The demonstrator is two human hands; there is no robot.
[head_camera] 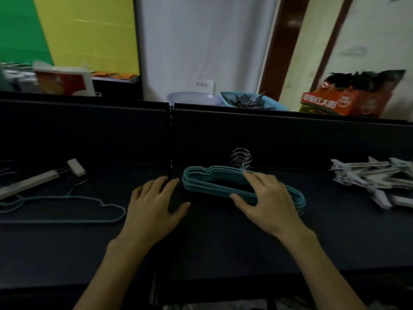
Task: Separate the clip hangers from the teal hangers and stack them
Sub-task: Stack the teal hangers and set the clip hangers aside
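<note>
A stack of teal hangers (207, 182) lies in the middle of the dark table (223, 242), its metal hooks (241, 158) pointing away from me. My right hand (266, 202) rests on the stack, thumb and fingers around its right half. My left hand (154, 204) lies flat on the table just left of the stack, fingers apart, holding nothing. A single teal hanger (67, 209) lies at the left. A white clip hanger (42, 177) lies above it. A pile of white clip hangers (371, 177) sits at the right.
A low dark partition (268, 135) runs along the back of the table. Behind it stand a pale bowl (194, 98), a blue basket of grey pegs (250, 100), an orange box (344, 101) and a red-and-white packet (64, 80).
</note>
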